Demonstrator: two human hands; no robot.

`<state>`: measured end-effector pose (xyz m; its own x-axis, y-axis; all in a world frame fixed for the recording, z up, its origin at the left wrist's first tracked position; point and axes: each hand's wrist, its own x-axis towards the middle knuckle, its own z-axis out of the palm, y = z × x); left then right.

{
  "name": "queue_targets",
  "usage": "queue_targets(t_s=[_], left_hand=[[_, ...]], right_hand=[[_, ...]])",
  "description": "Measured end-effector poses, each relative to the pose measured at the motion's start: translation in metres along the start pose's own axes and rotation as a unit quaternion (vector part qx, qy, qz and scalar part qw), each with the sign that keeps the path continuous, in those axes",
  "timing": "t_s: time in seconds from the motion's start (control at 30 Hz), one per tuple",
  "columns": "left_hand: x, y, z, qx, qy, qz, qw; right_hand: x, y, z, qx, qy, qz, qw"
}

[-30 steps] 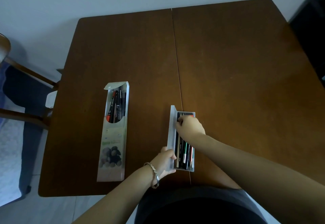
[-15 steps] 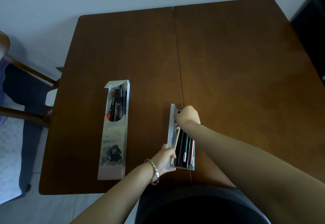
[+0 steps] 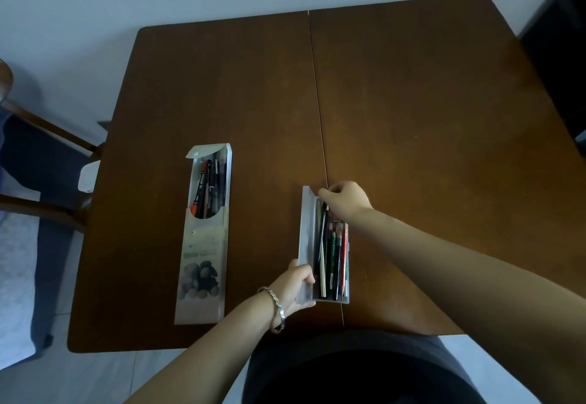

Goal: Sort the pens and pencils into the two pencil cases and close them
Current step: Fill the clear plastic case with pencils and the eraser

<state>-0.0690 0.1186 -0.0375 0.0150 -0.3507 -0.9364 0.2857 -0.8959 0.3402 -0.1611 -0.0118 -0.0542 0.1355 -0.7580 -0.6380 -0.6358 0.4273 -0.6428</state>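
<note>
The translucent grey plastic pencil case lies open between the hands, pencils packed lengthwise inside. The left hand grips its raised lid's near end; the right hand pinches at its far end. Left of both, the flat printed sleeve case holds pens; its label is unreadable.

Home (wooden table, chair)

Left hand: your fingers are curled around something at the near end, thumb on top, palm turned right.
Left wrist: you wear a metal bracelet here.
Right hand: knuckles up, your fingertips are pinched together, pointing left.
Right forearm: bare, stretched out long from the lower right.
</note>
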Motion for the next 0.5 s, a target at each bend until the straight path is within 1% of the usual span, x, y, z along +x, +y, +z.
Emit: queue_targets(t_s=[0.07,0.17,0.27,0.33,0.37,0.4,0.43,0.47,0.5], left_hand=[[0.001,-0.001,0.001,-0.008,0.005,0.001,1.0],[0.002,-0.001,0.0,-0.003,0.012,0.007,1.0],[0.0,0.001,0.001,0.005,0.002,-0.007,1.0],[0.0,0.001,0.002,0.014,-0.001,0.002,1.0],[0.001,0.0,0.002,0.014,-0.005,0.005,1.0],[0.0,-0.001,0.002,0.014,-0.004,0.004,1.0],[0.003,-0.002,0.002,0.014,0.008,0.007,1.0],[-0.001,0.001,0.002,0.016,0.01,-0.003,1.0],[0.007,0.0,0.001,0.03,0.011,-0.003,0.999]], right_hand=[[-0.012,0.003,-0.013,0.022,-0.019,-0.031,0.999],[-0.035,0.016,-0.024,0.081,-0.069,-0.076,0.991],[-0.062,0.031,-0.028,0.091,-0.104,-0.113,0.984],[-0.076,0.04,-0.03,0.101,-0.107,-0.183,0.972],[-0.08,0.043,-0.03,0.091,-0.086,-0.246,0.961],[-0.082,0.047,-0.032,0.066,-0.054,-0.325,0.942],[-0.082,0.05,-0.033,0.015,-0.009,-0.421,0.907],[-0.081,0.056,-0.033,-0.051,0.014,-0.507,0.86],[-0.079,0.063,-0.033,-0.126,0.026,-0.572,0.81]])
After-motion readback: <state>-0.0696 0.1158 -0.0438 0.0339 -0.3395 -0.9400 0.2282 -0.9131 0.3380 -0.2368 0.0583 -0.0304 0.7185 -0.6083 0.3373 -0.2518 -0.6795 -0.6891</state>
